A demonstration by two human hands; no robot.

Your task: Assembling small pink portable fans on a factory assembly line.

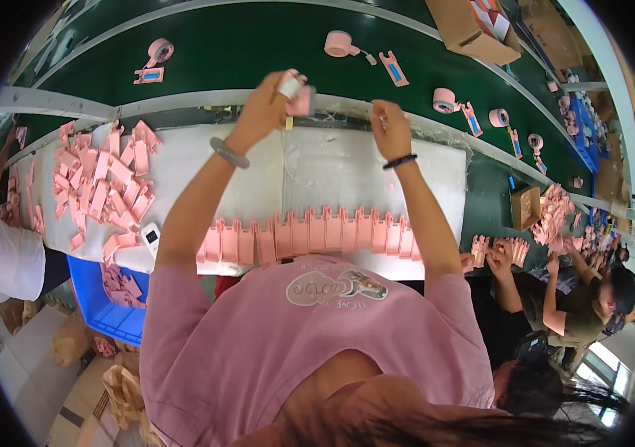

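At the far edge of the white work table, my left hand (264, 112) is closed around a pink round part (302, 101) with a greyish rim, slightly blurred. Something white (288, 86) shows at its fingers. My right hand (392, 130) hovers to the right near the same edge, its fingers curled together; whatever they may pinch is too small to make out. Below both hands, a row of upright pink plastic housings (325, 232) lines the near side of the table. Beyond, on the green conveyor belt, lies a pink round unit (340, 44) wired to a pink housing (393, 68) with a blue insert.
Loose pink housings (105, 175) are heaped on the left, beside a small white device (151, 237). A blue bin (112, 316) with pink parts stands below. More paired units (444, 100) lie along the belt. A cardboard box (474, 33) sits at the back; co-workers' hands (507, 257) are at right.
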